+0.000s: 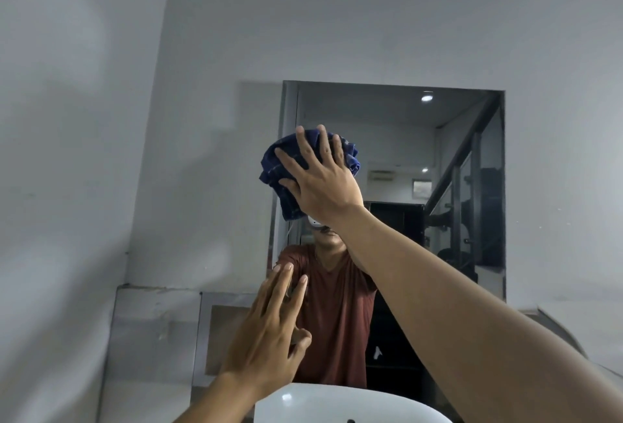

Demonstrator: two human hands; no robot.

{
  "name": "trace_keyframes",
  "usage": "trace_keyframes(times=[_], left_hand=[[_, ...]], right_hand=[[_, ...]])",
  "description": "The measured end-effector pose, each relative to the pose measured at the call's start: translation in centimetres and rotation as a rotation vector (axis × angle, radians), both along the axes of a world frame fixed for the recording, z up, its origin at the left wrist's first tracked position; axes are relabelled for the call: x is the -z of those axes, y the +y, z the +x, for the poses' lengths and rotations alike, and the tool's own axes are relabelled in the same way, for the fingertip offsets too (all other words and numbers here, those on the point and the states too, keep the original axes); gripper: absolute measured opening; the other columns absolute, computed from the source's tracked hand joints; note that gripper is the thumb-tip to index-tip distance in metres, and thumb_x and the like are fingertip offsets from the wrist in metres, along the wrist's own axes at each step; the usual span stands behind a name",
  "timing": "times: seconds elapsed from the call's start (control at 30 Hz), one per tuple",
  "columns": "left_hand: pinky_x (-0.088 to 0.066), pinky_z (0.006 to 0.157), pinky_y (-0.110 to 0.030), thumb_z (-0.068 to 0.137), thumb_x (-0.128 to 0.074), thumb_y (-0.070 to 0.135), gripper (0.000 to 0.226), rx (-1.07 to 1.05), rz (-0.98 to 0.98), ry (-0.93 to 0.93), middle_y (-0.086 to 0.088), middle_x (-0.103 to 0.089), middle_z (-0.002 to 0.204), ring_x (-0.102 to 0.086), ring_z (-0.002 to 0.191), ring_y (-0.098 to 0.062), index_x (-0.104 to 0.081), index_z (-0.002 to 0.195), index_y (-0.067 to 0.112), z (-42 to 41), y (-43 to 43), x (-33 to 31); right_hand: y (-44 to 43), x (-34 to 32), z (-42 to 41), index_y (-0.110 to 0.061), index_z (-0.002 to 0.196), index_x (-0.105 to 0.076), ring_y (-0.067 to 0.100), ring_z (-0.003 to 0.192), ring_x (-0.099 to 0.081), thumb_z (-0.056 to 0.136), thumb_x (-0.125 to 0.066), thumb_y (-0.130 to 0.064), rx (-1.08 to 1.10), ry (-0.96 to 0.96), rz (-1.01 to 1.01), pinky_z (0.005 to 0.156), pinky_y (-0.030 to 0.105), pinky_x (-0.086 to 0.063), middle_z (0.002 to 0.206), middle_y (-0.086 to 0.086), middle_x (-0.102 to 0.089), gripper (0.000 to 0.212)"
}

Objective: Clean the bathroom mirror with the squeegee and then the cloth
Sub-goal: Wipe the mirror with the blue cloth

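Note:
The bathroom mirror hangs on the grey wall ahead, frameless and rectangular. My right hand presses a crumpled dark blue checked cloth flat against the mirror's upper left part, fingers spread over it. My left hand is raised lower down, fingers stretched out and apart, fingertips at the mirror's lower left edge, holding nothing. No squeegee is in view. The mirror reflects a person in a brown T-shirt.
A white washbasin sits directly below the mirror at the bottom edge of view. A grey wall corner runs down on the left. A ledge crosses the wall at mid height on the left.

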State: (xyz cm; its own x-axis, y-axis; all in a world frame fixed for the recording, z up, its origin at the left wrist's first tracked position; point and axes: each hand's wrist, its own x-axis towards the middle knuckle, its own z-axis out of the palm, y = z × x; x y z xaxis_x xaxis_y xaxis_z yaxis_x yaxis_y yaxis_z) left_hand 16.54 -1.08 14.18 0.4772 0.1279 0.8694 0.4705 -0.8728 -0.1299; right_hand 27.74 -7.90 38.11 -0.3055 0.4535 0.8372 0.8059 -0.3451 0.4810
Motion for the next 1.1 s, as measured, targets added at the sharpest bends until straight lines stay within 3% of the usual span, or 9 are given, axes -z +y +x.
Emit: trace_keyframes(times=[0.13, 0.33, 0.73, 0.87, 0.97, 1.03, 1.1], left_hand=[[-0.035, 0.118, -0.044, 0.087, -0.059, 0.054, 0.101, -0.008, -0.011, -0.01, -0.01, -0.002, 0.17, -0.009, 0.156, -0.028, -0.005, 0.161, 0.014, 0.0, -0.1, 0.0], [-0.037, 0.117, -0.043, 0.086, -0.065, 0.056, 0.107, 0.009, 0.001, 0.0, -0.009, 0.0, 0.17, -0.007, 0.156, -0.027, -0.003, 0.16, 0.01, -0.1, 0.1, 0.0], [-0.047, 0.109, -0.044, 0.077, -0.075, 0.054, 0.115, -0.014, 0.012, 0.036, -0.013, -0.011, 0.168, -0.021, 0.153, -0.034, -0.008, 0.161, 0.01, -0.5, 0.1, -0.3], [-0.042, 0.112, -0.041, 0.08, -0.072, 0.053, 0.111, -0.015, 0.024, 0.033, -0.013, -0.011, 0.169, -0.017, 0.155, -0.031, -0.01, 0.16, 0.009, -0.5, -0.1, -0.3], [-0.024, 0.124, -0.034, 0.085, -0.058, 0.057, 0.099, -0.06, 0.054, 0.046, -0.014, -0.012, 0.168, -0.014, 0.155, -0.031, -0.016, 0.159, 0.005, -0.5, -0.2, -0.3], [-0.015, 0.123, -0.037, 0.087, -0.052, 0.058, 0.094, -0.094, 0.079, 0.06, -0.017, -0.016, 0.167, -0.017, 0.154, -0.033, -0.023, 0.157, 0.002, -0.6, -0.5, -0.5], [-0.02, 0.122, -0.045, 0.09, -0.05, 0.058, 0.089, -0.115, 0.087, 0.049, -0.018, -0.024, 0.164, -0.024, 0.152, -0.033, -0.029, 0.155, 0.001, -0.7, -0.8, -0.7]], right_hand=[[-1.0, 2.2, 1.0, -0.025, 0.152, -0.04, 0.047, 0.151, -0.016, 0.105, -0.029, -0.048, 0.007, -0.11, -0.114, 0.123, 0.061, -0.012, 0.165, 0.014, -0.025, 0.054], [-3.7, 6.1, 3.7, -0.028, 0.156, -0.031, 0.043, 0.153, -0.01, 0.107, -0.03, -0.049, 0.021, -0.111, -0.174, 0.124, 0.058, -0.009, 0.167, 0.012, -0.02, 0.054], [-8.5, 6.4, 8.4, -0.029, 0.157, -0.028, 0.044, 0.153, -0.008, 0.106, -0.025, -0.05, 0.11, 0.119, -0.016, 0.124, 0.058, -0.01, 0.168, 0.013, -0.014, 0.055], [-9.8, 6.0, 10.4, -0.027, 0.157, -0.031, 0.046, 0.152, -0.01, 0.106, -0.034, -0.049, 0.121, 0.254, 0.134, 0.124, 0.058, -0.01, 0.167, 0.015, -0.016, 0.056], [-10.9, 6.8, 11.9, -0.028, 0.158, -0.028, 0.048, 0.152, -0.009, 0.106, -0.036, -0.049, 0.134, 0.328, 0.214, 0.125, 0.056, -0.008, 0.167, 0.016, -0.016, 0.056], [-11.5, 7.4, 12.7, -0.029, 0.158, -0.028, 0.049, 0.151, -0.01, 0.106, -0.036, -0.049, 0.131, 0.35, 0.241, 0.124, 0.056, -0.008, 0.167, 0.017, -0.016, 0.056], [-12.2, 7.7, 13.5, -0.029, 0.158, -0.028, 0.049, 0.151, -0.011, 0.106, -0.035, -0.05, 0.131, 0.37, 0.256, 0.124, 0.057, -0.008, 0.167, 0.017, -0.015, 0.056]])
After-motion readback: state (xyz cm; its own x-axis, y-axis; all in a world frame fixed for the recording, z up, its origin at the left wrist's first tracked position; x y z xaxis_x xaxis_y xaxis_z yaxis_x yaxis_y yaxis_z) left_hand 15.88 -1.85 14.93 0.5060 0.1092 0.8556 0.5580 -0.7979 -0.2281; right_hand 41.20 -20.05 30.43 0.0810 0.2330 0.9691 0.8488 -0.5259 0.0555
